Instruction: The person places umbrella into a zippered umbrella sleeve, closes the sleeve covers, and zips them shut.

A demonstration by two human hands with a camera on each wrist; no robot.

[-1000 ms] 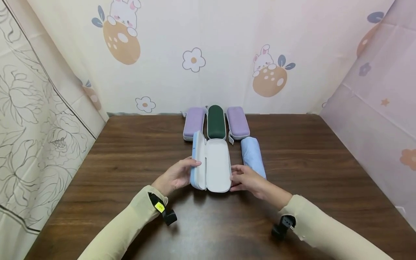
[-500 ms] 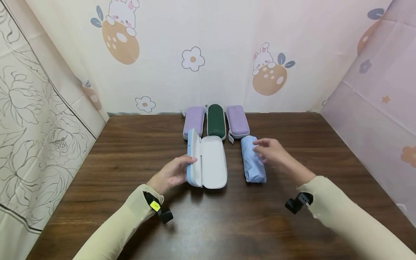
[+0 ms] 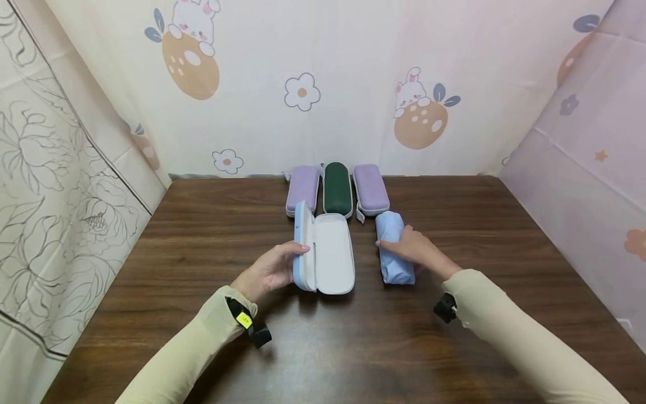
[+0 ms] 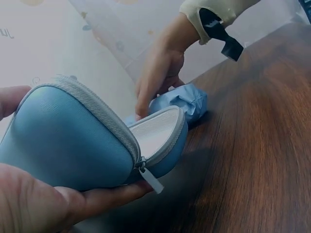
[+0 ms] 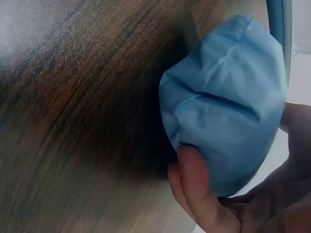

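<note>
My left hand [image 3: 270, 270] holds a light blue zip case [image 3: 335, 255] by its raised half, thumb over the rim and fingers beneath. The case stands unzipped and spread apart, its white inside bare; its zip pull [image 4: 151, 180] hangs at the near end in the left wrist view. To the right, my right hand [image 3: 416, 249] grips a light blue rolled cloth bundle [image 3: 396, 269], shaped like a folded compact umbrella. My thumb lies on its left side and the fingers go round its right. Creases and a seam show on the bundle [image 5: 228, 111] in the right wrist view.
Behind the blue case stand a purple zip case [image 3: 303, 188], a dark green one [image 3: 337, 189] and another purple one [image 3: 371, 188], side by side with grey straps. The brown wooden table [image 3: 212, 224] ends at a printed curtain [image 3: 353, 129].
My right hand has left the blue case's right rim, moved right and taken hold of the cloth bundle. My left hand has kept its grip, and the case has shifted slightly left.
</note>
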